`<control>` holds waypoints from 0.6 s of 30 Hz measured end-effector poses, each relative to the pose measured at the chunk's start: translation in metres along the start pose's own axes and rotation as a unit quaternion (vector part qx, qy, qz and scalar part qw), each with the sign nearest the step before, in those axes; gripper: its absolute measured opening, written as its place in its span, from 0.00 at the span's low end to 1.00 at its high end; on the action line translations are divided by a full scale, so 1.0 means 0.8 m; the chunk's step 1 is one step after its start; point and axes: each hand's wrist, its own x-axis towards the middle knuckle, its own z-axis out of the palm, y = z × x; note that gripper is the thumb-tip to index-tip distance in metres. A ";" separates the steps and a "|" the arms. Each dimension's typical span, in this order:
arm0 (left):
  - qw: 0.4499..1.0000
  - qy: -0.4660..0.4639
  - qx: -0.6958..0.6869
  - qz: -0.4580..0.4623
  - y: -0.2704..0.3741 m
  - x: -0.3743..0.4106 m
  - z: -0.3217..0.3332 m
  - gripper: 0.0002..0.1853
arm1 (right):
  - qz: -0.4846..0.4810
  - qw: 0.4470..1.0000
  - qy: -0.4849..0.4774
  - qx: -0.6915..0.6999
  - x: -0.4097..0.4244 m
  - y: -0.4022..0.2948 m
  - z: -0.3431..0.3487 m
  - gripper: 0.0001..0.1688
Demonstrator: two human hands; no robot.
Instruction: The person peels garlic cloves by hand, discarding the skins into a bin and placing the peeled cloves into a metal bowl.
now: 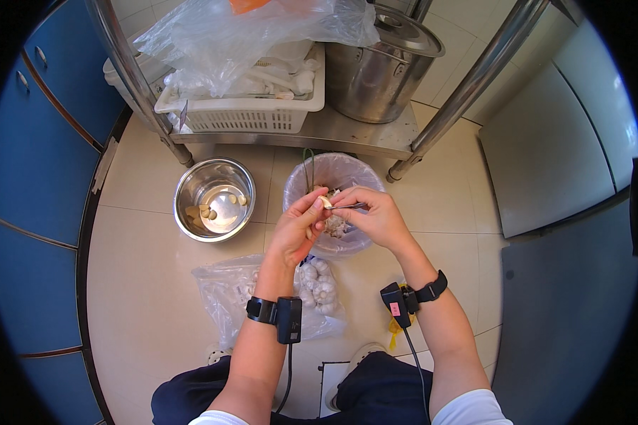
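Between the thumb and fingers of my left hand (301, 223) is a garlic clove (325, 202). My right hand (369, 215) grips a small thin metal tool (351, 206), probably a small knife, with its tip at the clove. Both hands are above a waste bin (297, 178) lined with a translucent bag, where pale garlic skins (336, 227) lie. To the left stands a stainless steel bowl (228, 220) with several peeled cloves (207, 211) in it. Below my left hand, whole garlic bulbs (319, 287) lie on a clear plastic bag (223, 297), partly hidden by my forearm.
Beyond the bin, a metal rack's low shelf (361, 133) holds a white plastic basket (244, 117) and a lidded steel pot (383, 74). Blue cabinets (32, 212) line the left side. Grey appliance-like panels (553, 154) stand at right. A yellow bag (396, 334) lies near my right foot.
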 end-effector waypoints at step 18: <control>1.000 -0.005 -0.023 -0.012 0.005 0.000 0.011 0.17 | -0.014 1.000 0.007 0.021 0.001 -0.001 -0.007 0.05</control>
